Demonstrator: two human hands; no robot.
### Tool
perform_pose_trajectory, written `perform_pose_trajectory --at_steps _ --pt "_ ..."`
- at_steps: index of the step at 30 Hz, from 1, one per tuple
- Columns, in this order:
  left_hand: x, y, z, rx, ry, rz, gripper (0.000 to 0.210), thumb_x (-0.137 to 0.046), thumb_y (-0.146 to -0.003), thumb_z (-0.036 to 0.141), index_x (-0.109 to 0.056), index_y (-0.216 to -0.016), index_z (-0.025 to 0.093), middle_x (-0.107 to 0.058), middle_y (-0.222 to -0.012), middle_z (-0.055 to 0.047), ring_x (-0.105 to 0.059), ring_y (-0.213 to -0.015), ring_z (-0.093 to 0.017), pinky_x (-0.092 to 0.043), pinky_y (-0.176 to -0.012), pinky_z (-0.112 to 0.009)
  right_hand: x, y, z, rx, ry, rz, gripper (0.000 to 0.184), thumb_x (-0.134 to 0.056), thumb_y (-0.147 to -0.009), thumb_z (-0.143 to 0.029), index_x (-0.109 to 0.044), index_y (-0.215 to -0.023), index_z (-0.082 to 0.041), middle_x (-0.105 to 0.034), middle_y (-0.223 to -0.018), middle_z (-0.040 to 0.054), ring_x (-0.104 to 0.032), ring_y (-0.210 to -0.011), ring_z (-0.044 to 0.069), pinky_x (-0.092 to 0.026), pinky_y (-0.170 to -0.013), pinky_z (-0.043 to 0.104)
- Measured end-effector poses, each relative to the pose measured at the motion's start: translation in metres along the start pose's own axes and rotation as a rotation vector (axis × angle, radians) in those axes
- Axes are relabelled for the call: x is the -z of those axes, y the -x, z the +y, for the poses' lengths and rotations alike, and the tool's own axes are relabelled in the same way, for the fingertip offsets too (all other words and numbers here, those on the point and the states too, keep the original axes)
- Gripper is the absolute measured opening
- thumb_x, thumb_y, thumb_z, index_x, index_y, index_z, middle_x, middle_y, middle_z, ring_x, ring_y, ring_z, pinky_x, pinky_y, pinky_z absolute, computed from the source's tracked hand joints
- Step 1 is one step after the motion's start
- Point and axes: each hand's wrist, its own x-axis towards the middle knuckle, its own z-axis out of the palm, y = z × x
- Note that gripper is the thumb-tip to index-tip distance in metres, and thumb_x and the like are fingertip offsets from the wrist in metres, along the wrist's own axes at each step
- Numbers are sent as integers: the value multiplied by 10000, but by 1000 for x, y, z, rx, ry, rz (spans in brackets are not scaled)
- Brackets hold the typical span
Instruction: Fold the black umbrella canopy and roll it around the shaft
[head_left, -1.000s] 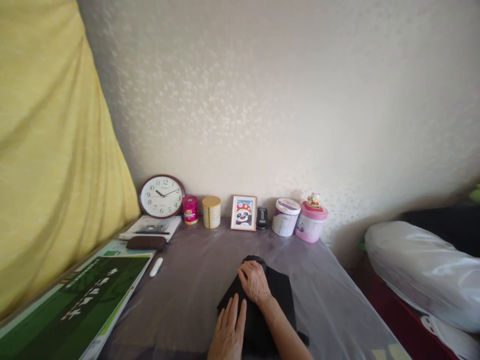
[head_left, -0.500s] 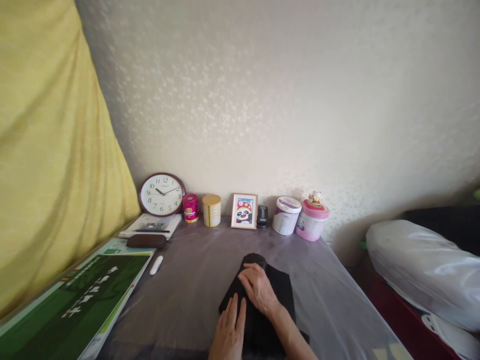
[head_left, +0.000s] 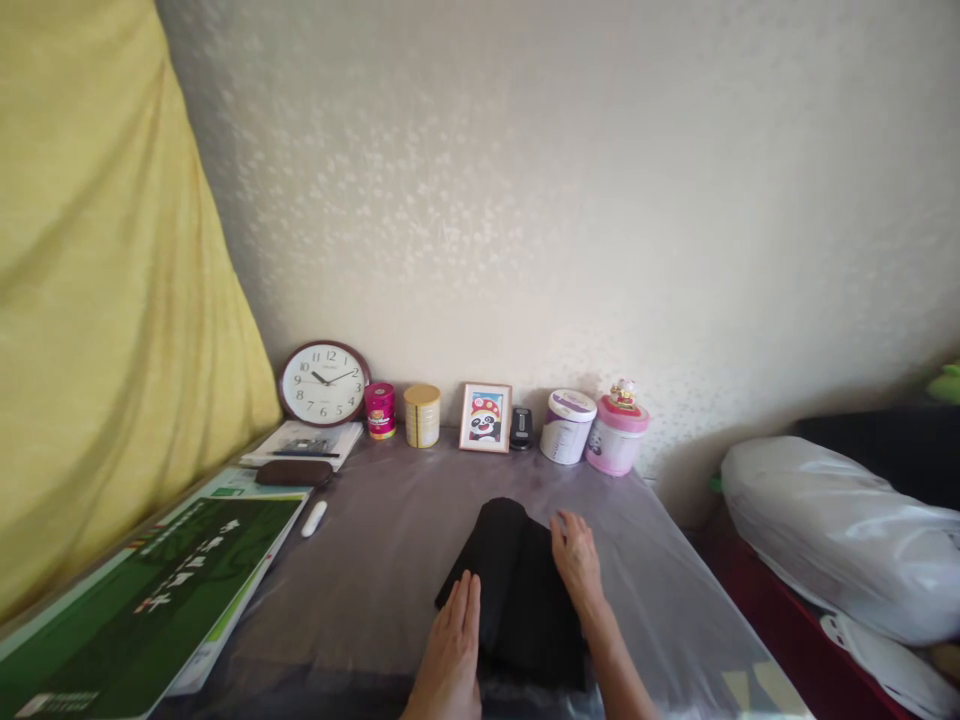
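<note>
A black cloth garment (head_left: 517, 600), folded into a narrow bundle, lies on the table in front of me. It has a rounded far end and a lengthwise crease near its middle. My left hand (head_left: 454, 630) rests along the garment's left edge, open, with its fingers straight and close together. At the upper right edge is my right hand (head_left: 576, 560), touching the cloth on its thumb side. Its fingers look loosely bent and reach past the edge; no grip on the cloth is visible.
A grey-covered table (head_left: 375, 600) carries green books (head_left: 172, 590), a white pen-like stick (head_left: 314, 518) and a brown case (head_left: 294, 473) at left. Along the wall stand a clock (head_left: 324, 384), several canisters and a picture frame (head_left: 486, 418). A plastic-wrapped bundle (head_left: 832, 530) lies beyond the right edge.
My right hand has moved from the top of the garment to its right edge. The garment's right side now looks narrower. My left hand stays on the left side, its fingers closer together.
</note>
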Motion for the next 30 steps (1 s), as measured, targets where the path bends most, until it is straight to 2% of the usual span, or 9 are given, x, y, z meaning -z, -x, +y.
perform_pose_trajectory --at_steps 2,4,7,9,13,17,21,25,30 --pt "3 4 3 1 24 26 983 -426 -520 -19 -30 -1414 83 -50 -1504 -114 -126 -1380 -236 -244 -1107 -365 19 18 16 -75 -40 -36 317 -401 -840 -363 -608 -977 -166 -644 -1006 158 -581 -984 269 -423 -874 400" --pt "8 6 6 15 44 31 954 -411 -541 -31 -40 -1414 75 -56 -1506 -114 -126 -1380 -224 -239 -1109 -346 34 34 24 -188 -74 -70 336 -422 -821 -417 -617 -961 -183 -661 -931 136 -623 -849 250 -461 -781 369" --pt "13 9 10 34 66 21 931 -394 -559 -41 -44 -1414 76 -57 -1507 -111 -131 -1380 -218 -237 -1111 -343 46 49 20 -362 -179 -186 415 -445 -778 -517 -640 -928 -182 -676 -774 91 -642 -719 239 -481 -682 348" --pt "14 10 10 29 76 26 934 -395 -559 -42 -42 -1415 81 -54 -1508 -110 -131 -1380 -219 -235 -1112 -349 50 54 11 -432 -275 -247 451 -480 -736 -554 -648 -923 -179 -679 -730 69 -648 -726 246 -486 -673 344" --pt "8 9 7 17 83 59 944 -396 -555 -48 -31 -1415 80 -56 -1509 -121 -136 -1379 -221 -241 -1109 -355 57 53 -11 -419 -452 -295 420 -559 -689 -519 -651 -913 -176 -701 -807 72 -653 -817 261 -498 -691 329" --pt "3 8 6 10 84 77 958 -412 -542 -47 -42 -1416 86 -61 -1508 -140 -155 -1376 -231 -251 -1103 -362 60 41 -38 -387 -673 -401 369 -585 -697 -481 -651 -884 -170 -699 -844 68 -649 -814 254 -514 -654 319" --pt "3 8 7 30 86 73 957 -427 -535 -45 -67 -1414 74 -58 -1502 -169 -170 -1372 -245 -249 -1101 -369 52 25 -68 -351 -827 -440 346 -625 -692 -438 -636 -896 -158 -692 -845 56 -638 -788 230 -513 -654 310" --pt "7 6 10 59 72 44 951 -441 -520 -34 -109 -1407 54 -92 -1493 -178 -173 -1370 -255 -236 -1105 -382 29 13 -93 -381 -967 -467 356 -646 -669 -441 -618 -882 -157 -676 -759 32 -631 -719 207 -514 -626 306" --pt "5 4 9 74 65 43 929 -481 -503 -18 -188 -1385 10 -129 -1482 -205 -194 -1362 -282 -224 -1116 -385 0 10 -106 -356 -955 -486 317 -650 -653 -422 -607 -827 -160 -653 -705 16 -615 -674 185 -503 -588 285"
